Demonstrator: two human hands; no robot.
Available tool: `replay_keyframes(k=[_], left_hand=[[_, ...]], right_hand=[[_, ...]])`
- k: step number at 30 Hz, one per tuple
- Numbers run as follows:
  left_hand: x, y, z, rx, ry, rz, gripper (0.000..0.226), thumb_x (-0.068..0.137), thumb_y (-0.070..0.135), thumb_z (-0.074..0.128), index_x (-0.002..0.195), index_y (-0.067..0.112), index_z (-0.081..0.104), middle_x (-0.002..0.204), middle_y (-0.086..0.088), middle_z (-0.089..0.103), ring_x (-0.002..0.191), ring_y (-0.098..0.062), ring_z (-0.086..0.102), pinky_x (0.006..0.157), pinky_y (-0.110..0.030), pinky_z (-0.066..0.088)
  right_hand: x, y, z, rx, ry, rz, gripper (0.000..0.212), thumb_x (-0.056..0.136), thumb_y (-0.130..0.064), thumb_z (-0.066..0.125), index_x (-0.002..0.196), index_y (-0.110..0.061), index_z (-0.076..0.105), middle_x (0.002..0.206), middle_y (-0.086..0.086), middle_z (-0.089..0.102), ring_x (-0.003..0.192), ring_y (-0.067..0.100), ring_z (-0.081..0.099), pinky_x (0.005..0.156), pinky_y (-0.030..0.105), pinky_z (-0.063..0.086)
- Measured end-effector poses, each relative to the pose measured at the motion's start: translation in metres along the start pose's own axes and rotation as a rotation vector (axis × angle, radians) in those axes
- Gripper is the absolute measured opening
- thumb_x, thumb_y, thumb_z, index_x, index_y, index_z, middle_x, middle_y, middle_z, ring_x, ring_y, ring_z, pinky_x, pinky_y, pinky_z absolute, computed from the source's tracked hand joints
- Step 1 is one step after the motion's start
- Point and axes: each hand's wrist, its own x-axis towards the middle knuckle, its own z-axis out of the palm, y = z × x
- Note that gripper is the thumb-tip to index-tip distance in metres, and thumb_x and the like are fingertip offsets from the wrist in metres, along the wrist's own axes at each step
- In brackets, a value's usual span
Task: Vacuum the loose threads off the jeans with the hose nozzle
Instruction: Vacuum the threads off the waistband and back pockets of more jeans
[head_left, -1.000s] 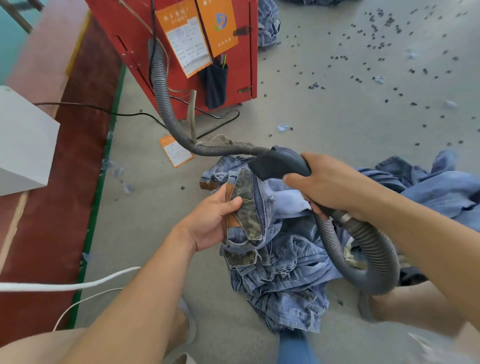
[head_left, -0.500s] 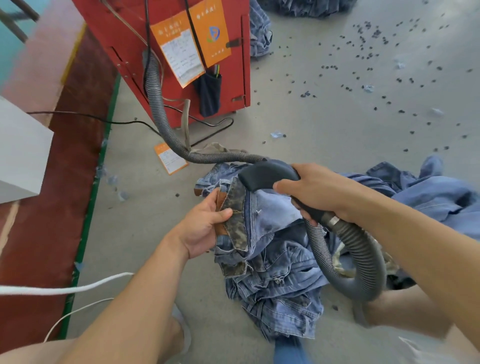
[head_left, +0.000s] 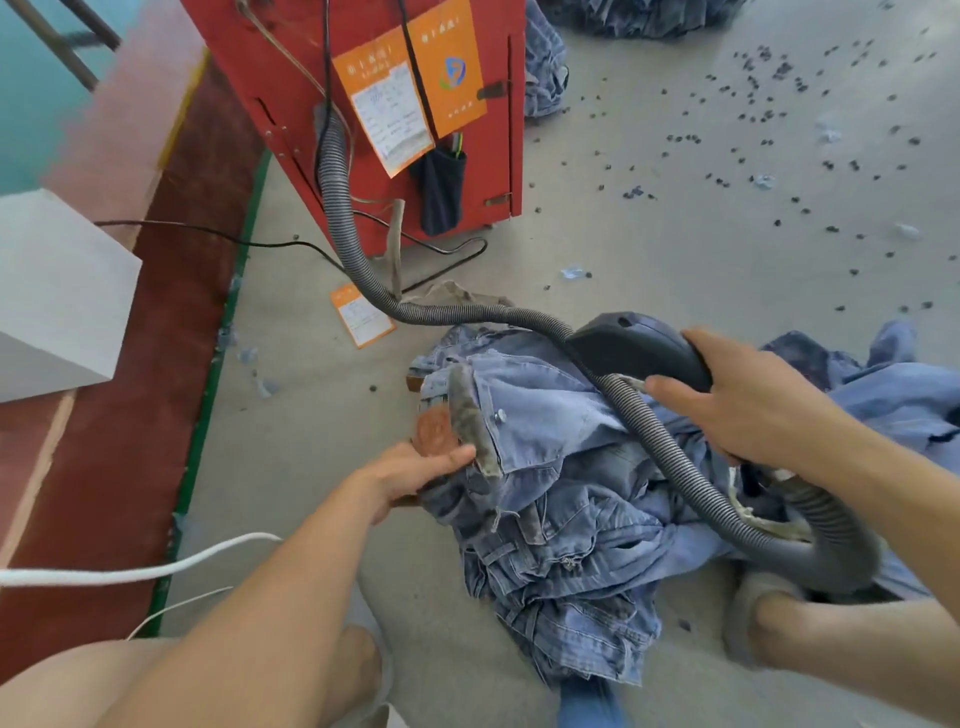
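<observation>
1. Grey concrete floor (head_left: 675, 249) lay before the red cabinet (head_left: 291, 78); the jeans (head_left: 561, 499) were heaped in front of it.
2. Your left hand (head_left: 415, 467) pinched the waistband.
3. Your right hand (head_left: 753, 410) gripped the hose nozzle (head_left: 628, 343) above the jeans, its mouth apparently off the cloth.
4. Judged step: repositioning. Next, the nozzle mouth needed lowering onto the taut denim.

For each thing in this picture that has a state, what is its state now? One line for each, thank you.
Left hand: pinches the jeans' waistband.
Right hand: grips the nozzle handle.
Nozzle: held over the jeans.
Hose: looped across the jeans.
Jeans: crumpled in a heap on the floor, waistband turned out.
Red cabinet: door shut, latch fastened.
Orange card: lying flat on the floor.
</observation>
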Motion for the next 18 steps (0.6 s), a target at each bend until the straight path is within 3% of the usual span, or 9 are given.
replay_keyframes(k=[3,5,8,9,10,12,14,16,18], left_hand=[[0.010,-0.023,0.012,0.318,-0.025,-0.020,0.053,0.076,0.060,0.083,0.107,0.019,0.069,0.113,-0.001,0.071,0.103,-0.015,0.066,0.081,-0.024,0.055],[0.012,-0.009,0.015,0.253,0.027,0.091,0.028,0.092,0.043,0.075,0.093,0.015,0.074,0.104,-0.007,0.075,0.086,-0.015,0.068,0.072,-0.023,0.055],[0.008,0.031,-0.002,-0.670,-0.075,0.347,0.047,0.101,0.052,0.053,0.118,0.012,0.071,0.117,-0.013,0.075,0.096,-0.022,0.075,0.076,-0.033,0.061],[0.009,0.039,-0.010,-0.855,-0.092,0.447,0.058,0.097,0.064,0.048,0.127,0.018,0.065,0.125,-0.007,0.074,0.105,-0.019,0.074,0.080,-0.033,0.061],[0.008,0.042,-0.016,-0.847,-0.082,0.511,0.070,0.087,0.078,0.050,0.133,0.026,0.058,0.132,0.000,0.071,0.112,-0.015,0.071,0.085,-0.032,0.059],[0.005,0.036,-0.015,-0.380,0.016,0.486,0.101,0.060,0.091,0.067,0.139,0.031,0.046,0.139,0.003,0.065,0.117,-0.010,0.065,0.091,-0.030,0.052],[0.017,0.013,-0.005,0.183,0.069,0.370,0.126,0.053,0.071,0.091,0.152,0.020,0.033,0.143,0.000,0.058,0.124,-0.013,0.059,0.098,-0.032,0.050],[0.032,-0.006,0.009,0.444,0.197,0.322,0.110,0.068,0.043,0.095,0.154,0.013,0.033,0.141,-0.002,0.059,0.126,-0.020,0.059,0.104,-0.037,0.049],[0.042,-0.010,0.016,0.387,0.327,0.347,0.063,0.083,0.035,0.085,0.136,0.013,0.059,0.123,-0.006,0.071,0.108,-0.024,0.068,0.094,-0.040,0.056]], right_hand=[[-0.002,0.005,0.004,-0.008,0.001,-0.021,0.025,0.096,-0.051,0.060,0.086,-0.033,0.045,0.061,-0.005,0.059,0.046,0.003,0.059,0.048,0.029,0.035],[-0.002,0.006,0.004,-0.010,0.007,-0.031,0.025,0.095,-0.053,0.060,0.087,-0.033,0.046,0.062,-0.006,0.059,0.045,0.006,0.056,0.048,0.029,0.035],[-0.002,0.005,0.002,0.018,0.005,-0.041,0.023,0.092,-0.056,0.057,0.092,-0.034,0.049,0.063,-0.006,0.060,0.047,0.006,0.056,0.048,0.028,0.036],[0.000,0.005,0.001,0.030,0.008,-0.041,0.023,0.092,-0.055,0.056,0.093,-0.034,0.050,0.063,-0.005,0.060,0.044,0.004,0.055,0.048,0.028,0.037],[0.001,0.005,0.001,0.037,0.014,-0.039,0.022,0.092,-0.055,0.057,0.093,-0.034,0.049,0.062,-0.005,0.060,0.043,0.005,0.056,0.047,0.027,0.036],[0.003,0.008,0.003,0.033,0.022,-0.040,0.022,0.095,-0.052,0.059,0.090,-0.035,0.047,0.061,-0.005,0.059,0.046,-0.001,0.059,0.042,0.023,0.035],[0.003,0.011,0.006,0.033,0.013,-0.037,0.021,0.096,-0.052,0.061,0.093,-0.037,0.047,0.060,-0.006,0.059,0.049,-0.005,0.059,0.036,0.018,0.033],[0.001,0.015,0.011,0.013,-0.002,-0.029,0.023,0.092,-0.058,0.057,0.101,-0.038,0.049,0.061,-0.007,0.059,0.052,-0.006,0.060,0.039,0.022,0.035],[0.003,0.018,0.016,-0.035,0.009,-0.042,0.035,0.087,-0.065,0.052,0.105,-0.035,0.052,0.065,-0.010,0.060,0.053,0.002,0.061,0.046,0.027,0.036]])
